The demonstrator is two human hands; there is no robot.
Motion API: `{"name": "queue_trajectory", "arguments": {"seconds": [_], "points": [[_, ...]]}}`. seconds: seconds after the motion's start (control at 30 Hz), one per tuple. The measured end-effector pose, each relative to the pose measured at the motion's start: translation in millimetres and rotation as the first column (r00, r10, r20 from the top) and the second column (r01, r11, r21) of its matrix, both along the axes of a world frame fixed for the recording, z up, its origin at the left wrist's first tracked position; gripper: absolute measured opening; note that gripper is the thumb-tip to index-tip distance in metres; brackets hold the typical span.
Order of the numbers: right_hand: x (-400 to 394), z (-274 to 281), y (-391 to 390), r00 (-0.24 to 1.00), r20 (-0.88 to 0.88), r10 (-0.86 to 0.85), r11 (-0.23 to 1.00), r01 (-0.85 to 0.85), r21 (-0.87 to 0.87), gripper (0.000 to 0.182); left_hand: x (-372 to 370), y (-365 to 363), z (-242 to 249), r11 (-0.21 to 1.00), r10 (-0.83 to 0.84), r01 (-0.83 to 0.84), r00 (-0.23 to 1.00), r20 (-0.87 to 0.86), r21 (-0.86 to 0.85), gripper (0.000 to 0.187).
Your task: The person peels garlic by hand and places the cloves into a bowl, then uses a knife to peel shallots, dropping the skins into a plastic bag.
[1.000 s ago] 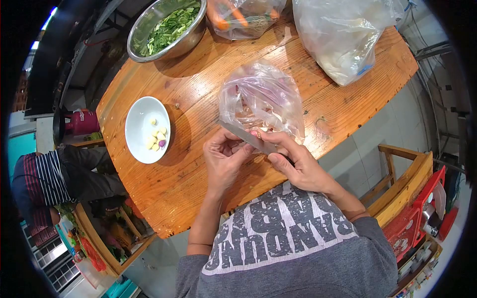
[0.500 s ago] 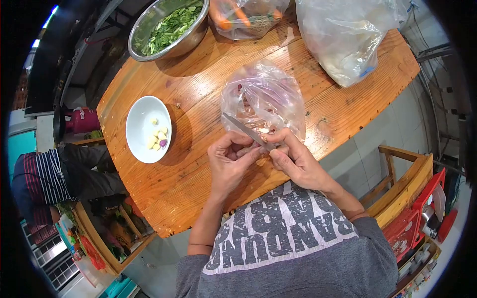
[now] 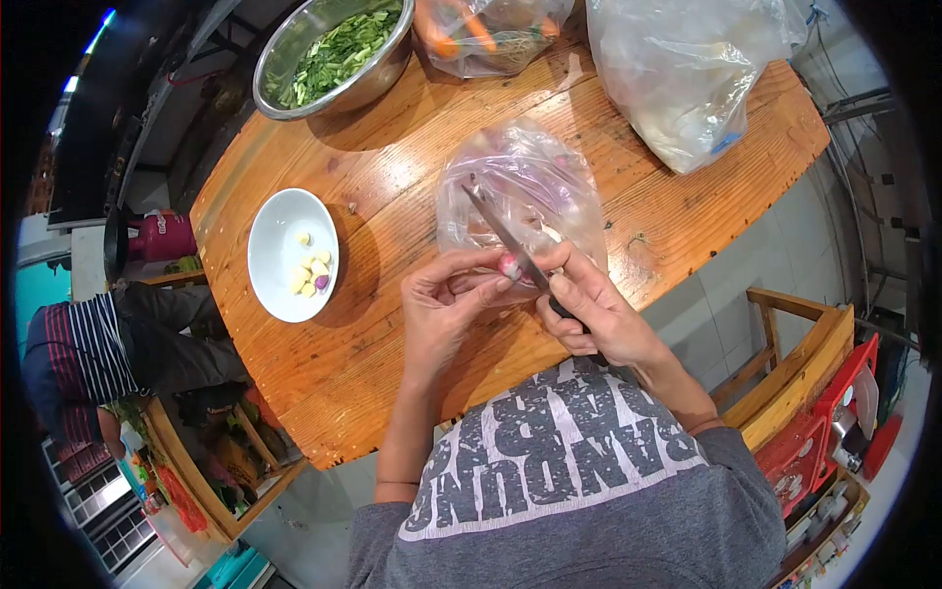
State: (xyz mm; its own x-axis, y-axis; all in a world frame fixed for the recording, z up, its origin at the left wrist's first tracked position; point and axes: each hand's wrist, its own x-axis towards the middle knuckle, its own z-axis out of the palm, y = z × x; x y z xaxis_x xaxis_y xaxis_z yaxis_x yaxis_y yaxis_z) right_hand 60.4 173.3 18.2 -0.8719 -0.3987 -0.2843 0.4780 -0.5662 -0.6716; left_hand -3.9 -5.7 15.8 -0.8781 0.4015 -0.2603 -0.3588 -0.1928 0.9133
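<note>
A small pinkish-red shallot (image 3: 509, 265) is pinched between the fingertips of my left hand (image 3: 444, 306). My right hand (image 3: 601, 312) is closed on the black handle of a knife (image 3: 503, 229), whose blade slants up and to the left, its lower part beside the shallot. Just beyond both hands lies a clear plastic bag (image 3: 520, 177) with purplish-red pieces in it. To the left, a white bowl (image 3: 270, 260) holds several peeled cloves and one purple piece.
On the wooden table (image 3: 363, 402) are a steel bowl (image 3: 378, 93) of chopped greens, a bag of carrots (image 3: 491, 39) and a large translucent bag (image 3: 677, 88). Another person (image 3: 108, 344) bends at the far left. A wooden bench (image 3: 795, 378) stands right.
The knife has swung more upright and its handle now shows in my right hand. My left hand has shifted slightly left, and the reddish shallot shows more clearly.
</note>
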Motion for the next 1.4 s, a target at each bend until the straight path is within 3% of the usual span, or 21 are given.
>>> {"name": "queue_trajectory", "arguments": {"seconds": [0.1, 0.23, 0.5, 0.73, 1.0, 1.4], "points": [[2.2, -4.6, -4.5, 0.994, -0.108, 0.004, 0.999, 0.0, 0.04, 0.026, -0.5, -1.9, -2.9, 0.993, -0.057, 0.048, 0.995, 0.086, 0.109, 0.016], [2.0, 1.5, -5.6, 0.998, -0.042, 0.039, 0.999, -0.04, -0.023, 0.026, -3.3, -9.6, -16.7, 0.968, -0.106, 0.068, 0.983, 0.15, 0.24, 0.012], [-1.9, 2.1, 4.2, 0.996, 0.061, -0.069, 0.997, 0.07, -0.017, 0.025, -1.2, -10.6, -17.6, 0.969, -0.109, 0.069, 0.98, 0.164, 0.236, 0.012], [-1.0, 0.1, 6.7, 0.994, 0.015, -0.104, 0.993, 0.103, 0.05, 0.041, -1.9, -10.3, -8.9, 0.956, -0.171, 0.122, 0.971, 0.169, 0.268, 0.027], [11.6, 11.3, 0.7, 0.969, -0.247, 0.011, 0.867, 0.114, 0.485, 0.043, 12.8, 2.2, -3.9, 0.979, 0.004, -0.02, 0.997, 0.078, 0.203, 0.034], [8.9, 10.1, -6.0, 0.923, -0.371, 0.097, 0.762, 0.171, 0.624, 0.038, 19.4, 5.5, -3.6, 0.977, 0.114, -0.112, 0.994, 0.001, 0.182, 0.036]]}}
